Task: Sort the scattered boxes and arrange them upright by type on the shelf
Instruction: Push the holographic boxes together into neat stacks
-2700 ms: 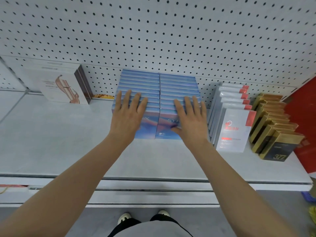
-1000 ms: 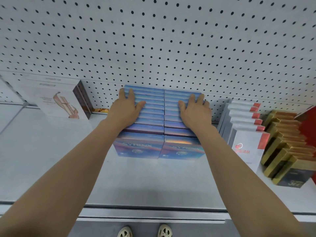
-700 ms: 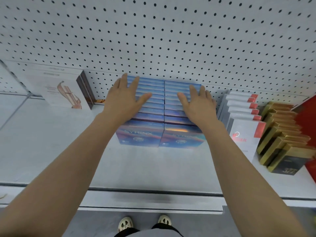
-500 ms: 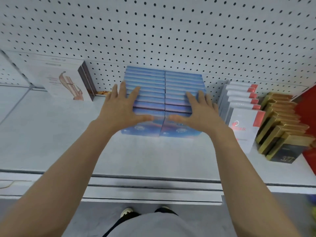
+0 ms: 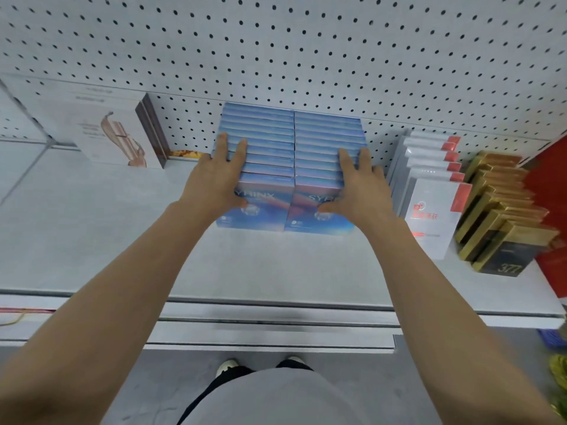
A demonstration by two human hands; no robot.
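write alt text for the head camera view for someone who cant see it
Seen from above, a person's left hand and right hand rest on two side-by-side rows of upright blue boxes on a grey shelf backed by pegboard. White and red boxes and gold boxes stand to the right, a large white box to the left.

Retail shop, pegboard-backed shelf, rows of boxed goods facing out
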